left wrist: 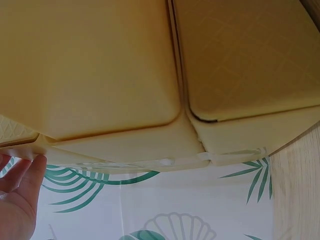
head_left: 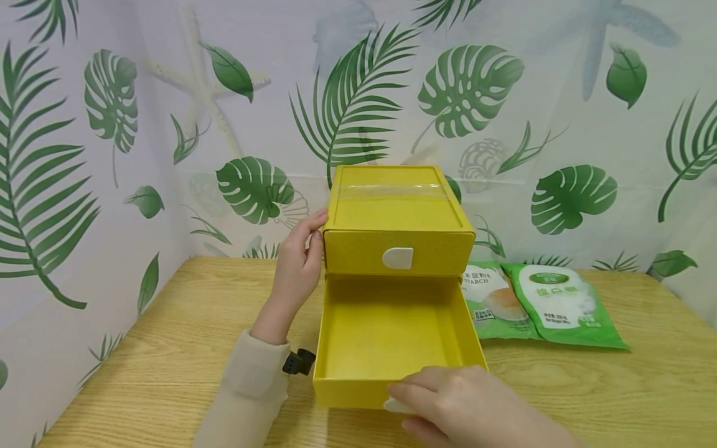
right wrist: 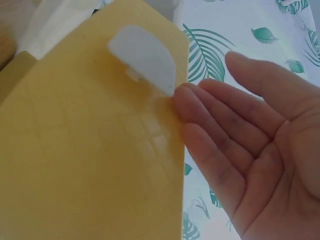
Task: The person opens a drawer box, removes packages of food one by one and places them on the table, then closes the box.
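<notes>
A yellow two-drawer box (head_left: 399, 205) stands on the table, with clear tape across its top. Its lower drawer (head_left: 386, 336) is pulled out and the yellow floor inside shows; the upper drawer (head_left: 358, 253) is closed. My left hand (head_left: 297, 264) rests against the box's left side, its fingertips also at the yellow edge in the left wrist view. At the lower drawer's front, by its white handle (right wrist: 145, 55), is my right hand (right wrist: 255, 135). Its fingers are loosely extended, the thumb apart from them, and the fingertips meet the drawer's edge beside the handle.
Two green-and-white packets, a starch bag (head_left: 495, 302) and another bag (head_left: 566, 305), lie to the right of the box. Behind the wooden table (head_left: 140, 379) hangs a leaf-patterned cloth (head_left: 358, 93). The upper drawer bears a white handle (head_left: 398, 257).
</notes>
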`<state>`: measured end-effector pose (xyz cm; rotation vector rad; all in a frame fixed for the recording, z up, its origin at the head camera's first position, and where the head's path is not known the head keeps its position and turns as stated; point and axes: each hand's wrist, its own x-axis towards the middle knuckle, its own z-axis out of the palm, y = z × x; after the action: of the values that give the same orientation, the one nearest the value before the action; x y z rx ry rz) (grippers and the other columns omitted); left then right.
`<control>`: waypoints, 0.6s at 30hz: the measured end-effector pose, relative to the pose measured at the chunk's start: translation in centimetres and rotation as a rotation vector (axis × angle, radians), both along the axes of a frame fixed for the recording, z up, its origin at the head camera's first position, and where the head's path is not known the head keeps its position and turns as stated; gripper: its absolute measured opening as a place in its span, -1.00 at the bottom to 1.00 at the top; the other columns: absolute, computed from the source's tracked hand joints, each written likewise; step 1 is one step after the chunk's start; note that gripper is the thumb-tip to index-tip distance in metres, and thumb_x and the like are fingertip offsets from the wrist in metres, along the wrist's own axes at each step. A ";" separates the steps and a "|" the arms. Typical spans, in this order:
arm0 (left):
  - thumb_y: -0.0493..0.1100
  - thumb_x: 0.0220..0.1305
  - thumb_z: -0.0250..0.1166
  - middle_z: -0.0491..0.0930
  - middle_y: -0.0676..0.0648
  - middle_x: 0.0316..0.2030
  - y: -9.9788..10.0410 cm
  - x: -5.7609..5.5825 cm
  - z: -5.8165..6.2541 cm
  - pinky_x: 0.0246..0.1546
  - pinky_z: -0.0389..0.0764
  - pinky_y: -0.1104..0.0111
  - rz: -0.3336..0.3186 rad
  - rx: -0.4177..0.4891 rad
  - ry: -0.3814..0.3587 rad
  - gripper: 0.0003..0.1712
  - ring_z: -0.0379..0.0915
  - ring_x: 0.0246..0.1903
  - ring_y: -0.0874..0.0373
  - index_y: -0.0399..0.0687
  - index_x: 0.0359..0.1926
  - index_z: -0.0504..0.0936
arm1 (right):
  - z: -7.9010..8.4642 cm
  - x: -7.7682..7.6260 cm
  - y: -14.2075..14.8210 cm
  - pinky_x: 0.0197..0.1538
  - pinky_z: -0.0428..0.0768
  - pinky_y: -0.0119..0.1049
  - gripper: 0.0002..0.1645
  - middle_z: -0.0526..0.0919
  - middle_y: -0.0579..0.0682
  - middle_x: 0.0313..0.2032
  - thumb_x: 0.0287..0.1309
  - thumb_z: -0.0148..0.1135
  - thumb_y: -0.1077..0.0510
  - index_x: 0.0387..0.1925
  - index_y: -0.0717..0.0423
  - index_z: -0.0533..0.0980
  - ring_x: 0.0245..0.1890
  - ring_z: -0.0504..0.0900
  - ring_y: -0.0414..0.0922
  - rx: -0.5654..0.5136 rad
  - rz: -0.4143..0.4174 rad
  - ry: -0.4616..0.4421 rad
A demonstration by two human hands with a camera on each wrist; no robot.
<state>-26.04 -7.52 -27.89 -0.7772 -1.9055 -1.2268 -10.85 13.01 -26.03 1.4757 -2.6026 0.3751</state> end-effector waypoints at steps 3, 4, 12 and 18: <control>-0.45 0.07 -0.15 0.34 -0.19 -0.11 0.2 0.7 0.5 -0.50 0.47 0.38 0.005 0.006 -0.012 -0.73 0.20 -0.09 0.10 -0.39 -0.18 0.37 | -0.2 -0.2 0.0 -0.40 0.41 -0.57 -0.60 0.46 -0.28 -0.42 0.03 -0.28 -0.11 -0.32 -0.03 0.44 -0.47 0.39 -0.40 -0.022 -0.005 0.057; -0.46 0.07 -0.15 0.34 -0.21 -0.12 0.3 1.0 0.7 -0.49 0.47 0.37 0.009 0.006 -0.017 -0.73 0.21 -0.09 0.08 -0.40 -0.19 0.37 | -0.2 -0.3 0.0 -0.41 0.42 -0.57 -0.61 0.46 -0.27 -0.41 0.03 -0.27 -0.10 -0.32 -0.02 0.44 -0.46 0.40 -0.39 -0.032 -0.006 0.081; -0.48 0.06 -0.16 0.34 -0.24 -0.13 0.5 2.1 1.6 -0.57 0.45 0.41 0.028 -0.001 -0.024 -0.73 0.21 -0.10 0.07 -0.45 -0.20 0.36 | -0.9 -1.1 0.2 -0.42 0.43 -0.56 -0.66 0.48 -0.19 -0.40 0.01 -0.15 -0.05 -0.31 0.04 0.45 -0.47 0.44 -0.33 -0.155 -0.027 0.241; -0.48 0.06 -0.16 0.34 -0.24 -0.13 0.6 2.1 1.6 -0.62 0.43 0.44 0.027 0.001 -0.022 -0.73 0.21 -0.10 0.07 -0.44 -0.20 0.37 | -1.4 -2.0 0.3 -0.50 0.45 -0.49 -0.71 0.47 -0.16 -0.42 -0.02 -0.08 0.00 -0.34 0.08 0.45 -0.50 0.47 -0.27 -0.209 -0.020 0.378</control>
<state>-23.93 -6.96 -26.28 -0.7378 -1.9271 -1.2237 -12.90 13.33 -27.44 1.3043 -2.2080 0.3183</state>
